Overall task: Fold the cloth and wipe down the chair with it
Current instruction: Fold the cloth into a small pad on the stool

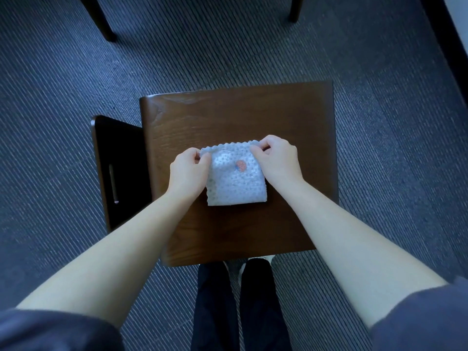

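Observation:
A white dotted cloth with a small red mark lies folded on the dark wooden chair seat. Its far edge has a scalloped trim and is lifted off the seat. My left hand pinches the far left corner of that edge. My right hand pinches the far right corner. The near part of the cloth rests flat on the seat. The chair's backrest stands at the left of the seat.
Striped dark blue carpet surrounds the chair. Two dark furniture legs stand at the top of the view, left and right. My legs in dark trousers are just in front of the seat's near edge.

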